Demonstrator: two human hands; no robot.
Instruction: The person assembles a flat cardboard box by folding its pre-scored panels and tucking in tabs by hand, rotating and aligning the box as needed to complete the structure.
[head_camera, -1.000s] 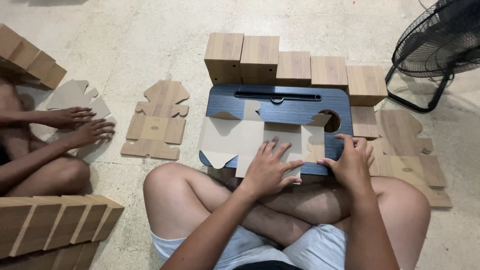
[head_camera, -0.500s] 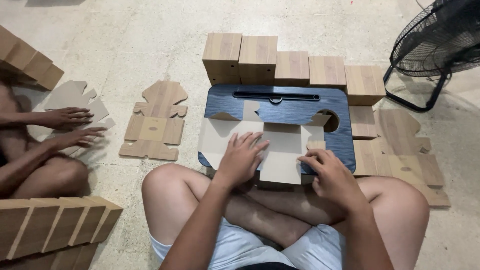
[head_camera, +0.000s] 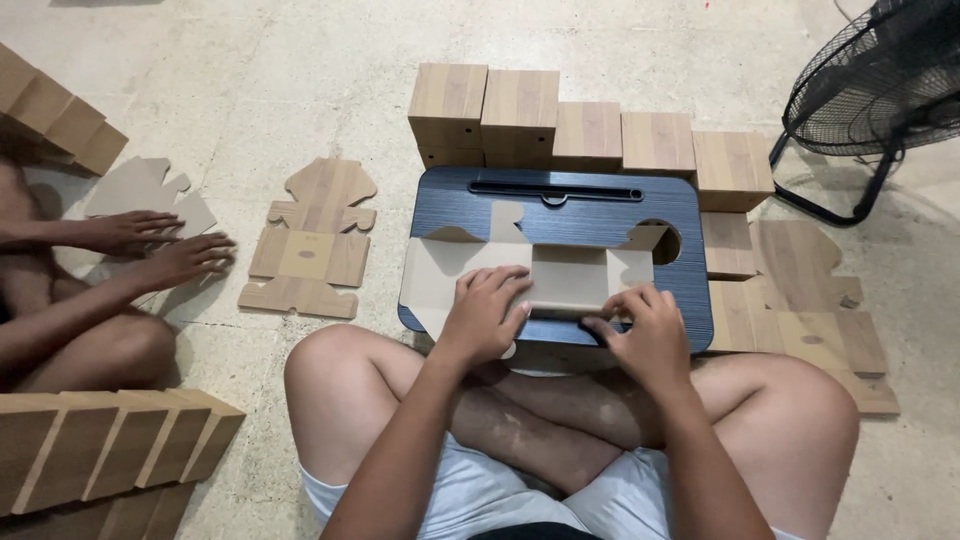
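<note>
The left hand and right hand press flat, fingers open, on the cardboard box blank. It looks light and bendy; hold its 6 o'clock flap.

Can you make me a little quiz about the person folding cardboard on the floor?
1. True or false: both of the person's hands rest on the cardboard sheet lying on the dark blue lap tray.
2. What stands in a row just behind the tray? A) glass jars B) wood-look boxes C) books
3. Fill in: at the far right, on the floor, stands a black ____.

Key
1. True: the left hand and the right hand both press on the sheet near its front edge.
2. B
3. fan
</note>
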